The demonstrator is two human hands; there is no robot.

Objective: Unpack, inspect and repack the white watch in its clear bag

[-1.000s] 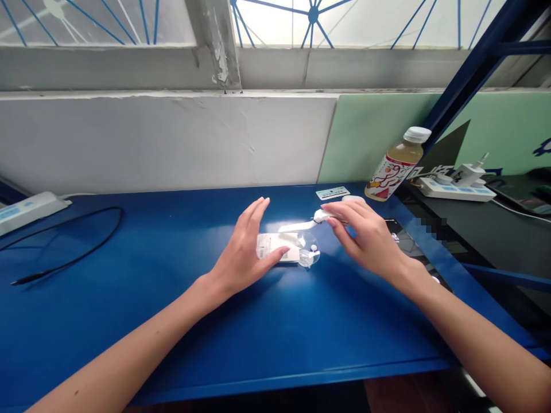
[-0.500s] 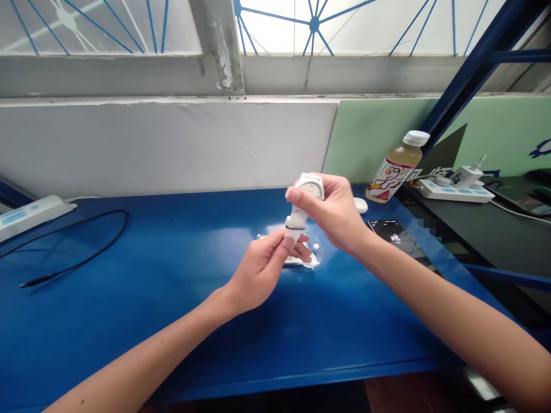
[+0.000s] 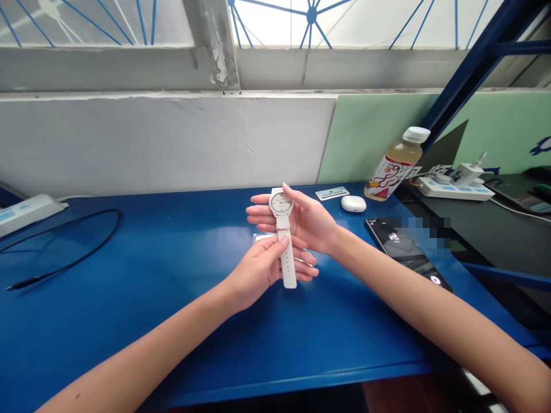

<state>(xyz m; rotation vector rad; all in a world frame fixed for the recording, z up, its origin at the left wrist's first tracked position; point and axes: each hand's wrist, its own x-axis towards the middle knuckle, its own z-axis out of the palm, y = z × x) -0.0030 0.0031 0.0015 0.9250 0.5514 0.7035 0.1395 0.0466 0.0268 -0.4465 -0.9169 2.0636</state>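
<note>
A white wristwatch (image 3: 282, 203) with a round dial lies across both palms, its strap stretched out toward me. My left hand (image 3: 267, 261) holds the strap's lower part, thumb pressed on top and fingers spread beneath. My right hand (image 3: 307, 221) supports the watch head from behind, with its thumb at the dial's edge and fingers stretched out to the left. Under my hands, a clear plastic package (image 3: 258, 237) is mostly hidden on the blue table (image 3: 181, 321).
At the right are a white earbud case (image 3: 353, 203), a small card (image 3: 332, 193), a phone (image 3: 404, 252) and a drink bottle (image 3: 394, 166). A power strip (image 3: 456, 189) sits beyond them. On the left lie a black cable (image 3: 99, 215) and another power strip (image 3: 30, 213).
The watch has turned flat, its dial now facing up and its strap laid out straight. My right hand has moved left and down, its fingers opening beneath the watch. The card has come into view.
</note>
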